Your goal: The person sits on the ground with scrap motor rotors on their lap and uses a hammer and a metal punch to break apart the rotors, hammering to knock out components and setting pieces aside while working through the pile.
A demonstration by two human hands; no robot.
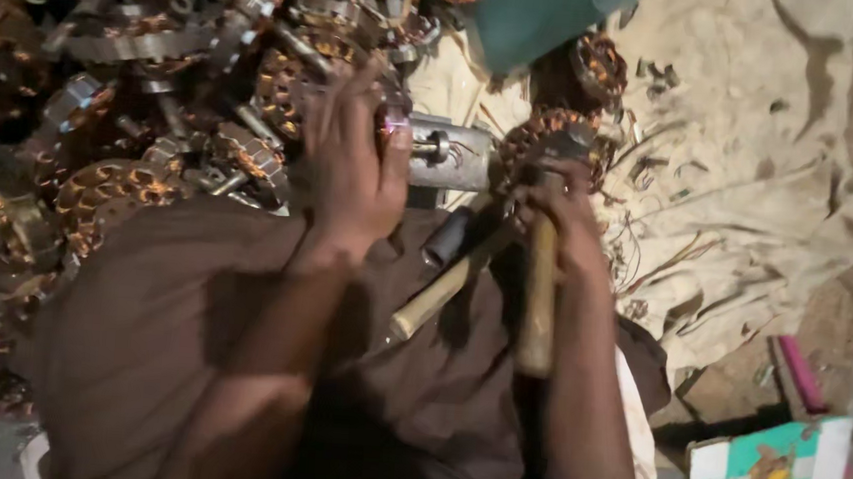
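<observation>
Heap of round copper-wound motor coils [120, 188] and grey metal parts, upper left. Left hand [352, 164], fingers loosely spread, rests on a grey metal block [449, 154] at centre. Right hand [559, 204] is closed around a wooden-handled hammer [539, 297], head against a coil [553, 143] just beside the block.

Brown garment [160, 331], bare forearms

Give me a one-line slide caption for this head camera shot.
Right hand grips a wooden-handled hammer while the left hand reaches into a pile of copper-wound motor parts.

Right hand [561, 201] gripping hammer [540, 287]
</observation>
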